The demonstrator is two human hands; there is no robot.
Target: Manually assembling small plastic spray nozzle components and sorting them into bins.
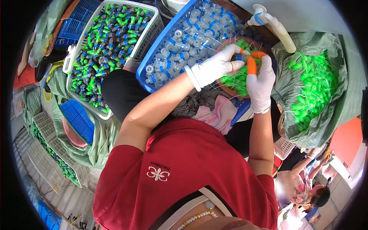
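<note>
Both my hands wear white gloves with orange finger covers and meet over a reddish bowl (221, 91). Held in my left hand (220, 67) is a small clear bottle (239, 57) with a blue band, gripped between thumb and fingers. My right hand (261, 81) is closed just beside it, thumb and forefinger bent together; what they pinch is hidden. Green caps (238, 82) with thin white stems fill the bowl below. The bowl rests against a blue basket (156, 49) full of clear, blue-banded small bottles (191, 40).
A white basket (153, 28) at left holds dark bottles with green caps. To the right, a grey-green bag (285, 63) contains more stemmed green caps. A clear dispenser (281, 32) hangs at top right. Cloths (214, 115) lie near my lap. Another person (303, 188) sits at lower right.
</note>
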